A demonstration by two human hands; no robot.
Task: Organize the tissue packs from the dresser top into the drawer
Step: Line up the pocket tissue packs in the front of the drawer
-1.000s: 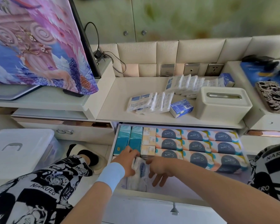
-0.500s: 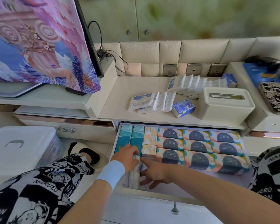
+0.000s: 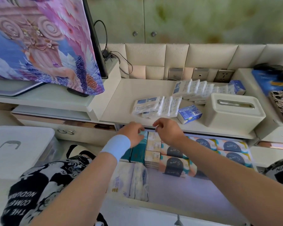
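Dresser top (image 3: 121, 101): tissue packs (image 3: 155, 106); left hand (image 3: 131, 134), right hand (image 3: 167, 130) over drawer (image 3: 178, 186)

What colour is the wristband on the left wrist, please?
The wristband is light blue; head view.

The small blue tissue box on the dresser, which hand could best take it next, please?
Probably the right hand: empty, it hovers nearer the small blue tissue box, whereas the left hand sits farther left.

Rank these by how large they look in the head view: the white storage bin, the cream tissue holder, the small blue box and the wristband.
1. white storage bin
2. cream tissue holder
3. wristband and small blue box look about alike; the wristband is nearer the camera, so they are left unranked.
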